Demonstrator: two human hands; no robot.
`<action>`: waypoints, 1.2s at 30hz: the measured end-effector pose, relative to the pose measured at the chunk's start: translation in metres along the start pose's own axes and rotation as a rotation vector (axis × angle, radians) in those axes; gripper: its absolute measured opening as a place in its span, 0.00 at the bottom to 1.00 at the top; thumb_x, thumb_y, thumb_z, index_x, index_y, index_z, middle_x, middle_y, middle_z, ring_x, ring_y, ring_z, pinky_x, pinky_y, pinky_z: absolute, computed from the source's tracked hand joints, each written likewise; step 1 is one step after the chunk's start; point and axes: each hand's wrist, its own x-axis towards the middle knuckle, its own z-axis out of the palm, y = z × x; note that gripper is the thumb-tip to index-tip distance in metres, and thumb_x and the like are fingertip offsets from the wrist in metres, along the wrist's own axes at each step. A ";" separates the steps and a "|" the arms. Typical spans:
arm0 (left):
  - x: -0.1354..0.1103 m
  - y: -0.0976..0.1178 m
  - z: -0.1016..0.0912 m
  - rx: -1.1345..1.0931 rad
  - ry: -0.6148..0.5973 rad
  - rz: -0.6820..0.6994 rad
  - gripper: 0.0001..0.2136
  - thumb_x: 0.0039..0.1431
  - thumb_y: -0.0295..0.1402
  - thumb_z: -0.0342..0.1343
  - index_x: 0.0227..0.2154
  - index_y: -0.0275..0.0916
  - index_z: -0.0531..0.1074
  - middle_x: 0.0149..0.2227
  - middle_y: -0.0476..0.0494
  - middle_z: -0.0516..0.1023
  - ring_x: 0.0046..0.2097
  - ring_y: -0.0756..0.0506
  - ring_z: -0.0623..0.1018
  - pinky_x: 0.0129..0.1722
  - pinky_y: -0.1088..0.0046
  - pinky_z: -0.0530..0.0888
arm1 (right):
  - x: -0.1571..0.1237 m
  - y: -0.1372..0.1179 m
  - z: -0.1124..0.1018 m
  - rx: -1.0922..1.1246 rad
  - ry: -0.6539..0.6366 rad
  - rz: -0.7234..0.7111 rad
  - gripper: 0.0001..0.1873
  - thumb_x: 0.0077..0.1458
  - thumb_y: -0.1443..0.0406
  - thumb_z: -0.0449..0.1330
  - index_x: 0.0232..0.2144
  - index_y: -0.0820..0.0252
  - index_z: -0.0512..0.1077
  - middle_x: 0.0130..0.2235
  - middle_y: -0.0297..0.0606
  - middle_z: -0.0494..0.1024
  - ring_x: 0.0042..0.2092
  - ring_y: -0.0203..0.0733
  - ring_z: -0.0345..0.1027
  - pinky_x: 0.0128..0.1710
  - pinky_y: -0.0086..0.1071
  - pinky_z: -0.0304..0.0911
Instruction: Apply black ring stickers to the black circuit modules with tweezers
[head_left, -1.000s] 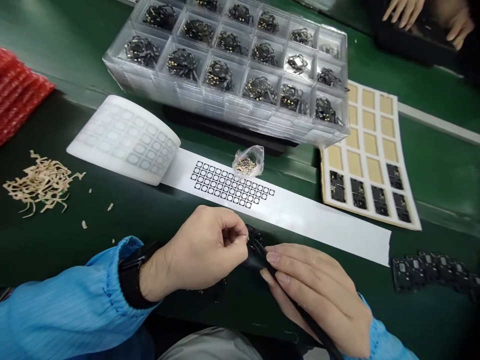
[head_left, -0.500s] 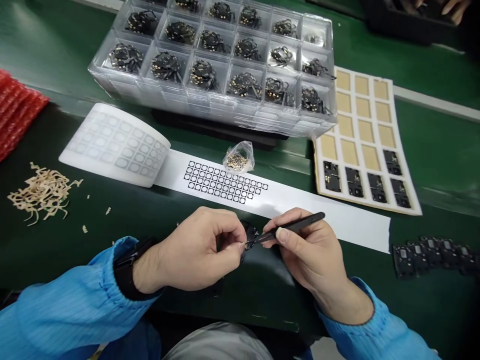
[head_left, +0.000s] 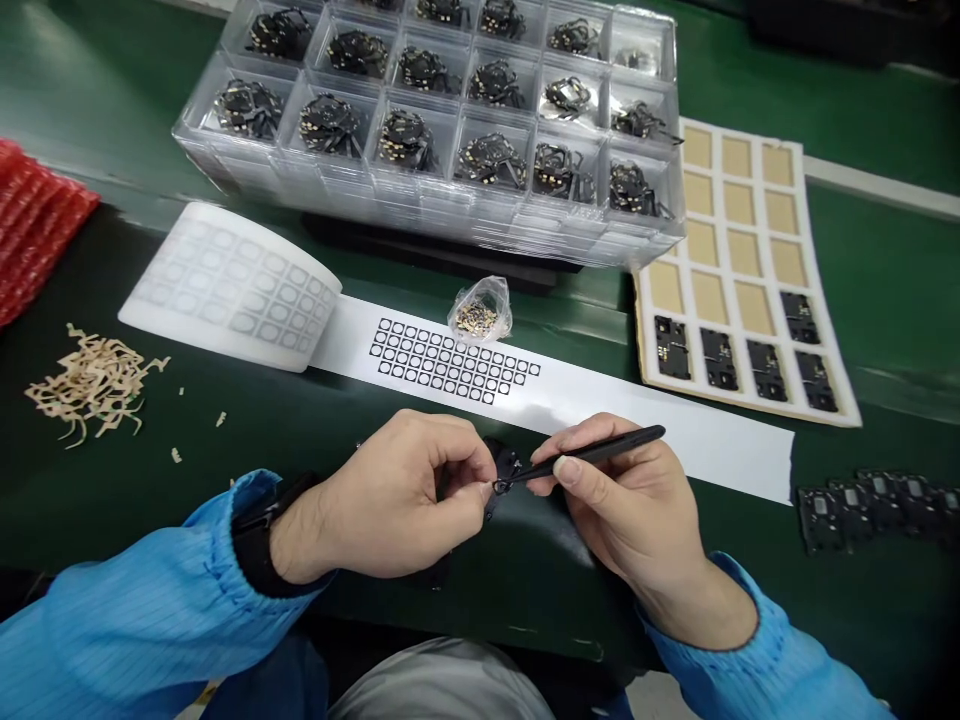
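My left hand [head_left: 405, 495] is closed, thumb and forefinger pinched at a tiny dark piece [head_left: 501, 487] whose shape is hard to make out. My right hand [head_left: 634, 505] grips black tweezers [head_left: 611, 445], and their tips meet that piece right beside the left fingertips. Just behind the fingertips a small black module [head_left: 499, 455] shows on the green bench, partly hidden by the left hand. Beyond both hands lies a white strip [head_left: 585, 405] bearing rows of black-framed stickers [head_left: 442, 360], its left end curled into a roll [head_left: 232, 285].
A clear compartment tray [head_left: 420, 190] of black flex parts stands at the back. A small plastic bag [head_left: 480, 310] of tiny parts sits before it. To the right are a foam tray [head_left: 742, 270] with several black modules and more modules [head_left: 877, 510]. Beige scraps [head_left: 97, 385] and red bubble wrap [head_left: 37, 230] lie left.
The view has shifted slightly, so the foam tray appears further right. Both hands keep nearly the same pose, with the tweezer tips still at the left fingertips.
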 end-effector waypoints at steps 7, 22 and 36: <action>-0.011 -0.020 0.026 0.692 0.259 0.217 0.17 0.62 0.46 0.62 0.40 0.35 0.75 0.38 0.39 0.78 0.40 0.40 0.77 0.39 0.61 0.76 | 0.006 -0.001 -0.006 -0.184 0.148 -0.132 0.08 0.57 0.66 0.75 0.37 0.59 0.80 0.36 0.39 0.87 0.34 0.42 0.83 0.38 0.32 0.82; -0.010 -0.023 0.023 0.782 0.213 0.353 0.13 0.66 0.29 0.63 0.50 0.27 0.76 0.45 0.36 0.76 0.44 0.40 0.77 0.43 0.61 0.80 | 0.011 -0.013 0.000 -0.484 0.200 0.074 0.11 0.57 0.61 0.74 0.35 0.59 0.76 0.32 0.36 0.84 0.33 0.42 0.81 0.32 0.29 0.77; -0.010 -0.021 0.025 0.744 0.205 0.327 0.12 0.66 0.28 0.64 0.48 0.26 0.76 0.44 0.38 0.76 0.44 0.42 0.76 0.44 0.62 0.80 | 0.010 -0.012 0.010 -0.678 0.279 -0.023 0.06 0.56 0.68 0.72 0.31 0.58 0.78 0.31 0.31 0.83 0.31 0.34 0.80 0.29 0.19 0.75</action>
